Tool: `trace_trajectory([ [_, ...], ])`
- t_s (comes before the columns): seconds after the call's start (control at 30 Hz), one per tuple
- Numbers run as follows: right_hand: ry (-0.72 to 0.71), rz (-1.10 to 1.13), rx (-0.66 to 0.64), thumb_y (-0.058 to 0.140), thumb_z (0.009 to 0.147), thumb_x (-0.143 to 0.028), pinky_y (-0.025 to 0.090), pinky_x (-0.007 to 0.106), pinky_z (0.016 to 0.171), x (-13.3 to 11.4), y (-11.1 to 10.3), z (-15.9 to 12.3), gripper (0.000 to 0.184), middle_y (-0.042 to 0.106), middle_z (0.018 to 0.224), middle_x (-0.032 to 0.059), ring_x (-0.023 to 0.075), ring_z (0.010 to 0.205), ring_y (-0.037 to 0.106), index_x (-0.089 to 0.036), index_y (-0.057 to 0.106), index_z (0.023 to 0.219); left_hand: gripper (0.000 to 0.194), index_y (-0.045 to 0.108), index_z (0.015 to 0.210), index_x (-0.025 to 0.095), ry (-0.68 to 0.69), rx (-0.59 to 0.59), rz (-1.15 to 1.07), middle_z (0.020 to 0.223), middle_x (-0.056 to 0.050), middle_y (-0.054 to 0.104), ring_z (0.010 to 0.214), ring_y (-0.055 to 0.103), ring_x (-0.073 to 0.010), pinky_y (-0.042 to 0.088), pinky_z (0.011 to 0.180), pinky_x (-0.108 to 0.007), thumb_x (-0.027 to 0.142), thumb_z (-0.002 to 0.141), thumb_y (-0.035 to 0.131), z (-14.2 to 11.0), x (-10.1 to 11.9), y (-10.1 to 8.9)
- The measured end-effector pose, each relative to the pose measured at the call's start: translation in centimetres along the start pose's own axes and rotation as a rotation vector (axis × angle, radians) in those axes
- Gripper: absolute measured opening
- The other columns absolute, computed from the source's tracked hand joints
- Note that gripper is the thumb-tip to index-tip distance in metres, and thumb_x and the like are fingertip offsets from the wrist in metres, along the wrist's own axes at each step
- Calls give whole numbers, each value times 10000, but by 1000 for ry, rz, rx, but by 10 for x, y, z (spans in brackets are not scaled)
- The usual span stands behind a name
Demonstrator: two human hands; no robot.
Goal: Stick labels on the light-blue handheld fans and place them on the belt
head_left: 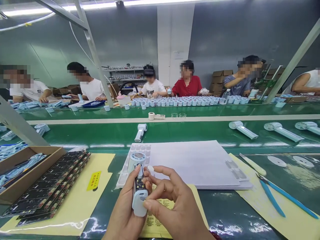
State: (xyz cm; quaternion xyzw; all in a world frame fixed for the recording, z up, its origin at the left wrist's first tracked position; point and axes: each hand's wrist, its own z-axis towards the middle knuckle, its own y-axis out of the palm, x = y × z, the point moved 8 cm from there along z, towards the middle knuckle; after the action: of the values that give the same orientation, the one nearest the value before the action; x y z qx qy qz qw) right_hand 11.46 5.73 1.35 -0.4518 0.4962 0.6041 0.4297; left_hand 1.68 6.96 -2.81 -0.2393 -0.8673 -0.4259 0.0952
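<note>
My left hand (127, 200) is wrapped around the handle of a light-blue handheld fan (140, 203). Its round head points away from me, and a black circuit board (139, 183) shows in the opened handle. From the right, my right hand (172, 200) has its fingers curled against the fan, the thumb touching the pale lower end of the handle. At the tip of its index finger is a small white oval piece (150, 169); whether it is pinched or stuck there is unclear. Beneath both hands lies a yellow printed sheet (160, 220).
White sheets (185, 163) with grey stickers lie ahead. Black circuit boards (57, 180) and a cardboard box (50, 156) stand left; blue-handled pliers (272, 196) and a knife (255, 165) lie right. Several fans (242, 129) rest on the green conveyor (190, 130). Co-workers (187, 83) sit beyond.
</note>
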Motion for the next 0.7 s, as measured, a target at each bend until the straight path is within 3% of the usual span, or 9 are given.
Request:
trace_trajectory([
  [0.7, 26, 14, -18, 742, 668, -114, 516, 400, 993, 6, 6, 10, 496, 727, 669, -42, 260, 1122, 672, -242, 615, 1130, 50, 594, 937, 163, 13, 23, -32, 682, -5, 606, 475, 590, -62, 521, 479, -110, 168, 928, 545, 7, 6, -3],
])
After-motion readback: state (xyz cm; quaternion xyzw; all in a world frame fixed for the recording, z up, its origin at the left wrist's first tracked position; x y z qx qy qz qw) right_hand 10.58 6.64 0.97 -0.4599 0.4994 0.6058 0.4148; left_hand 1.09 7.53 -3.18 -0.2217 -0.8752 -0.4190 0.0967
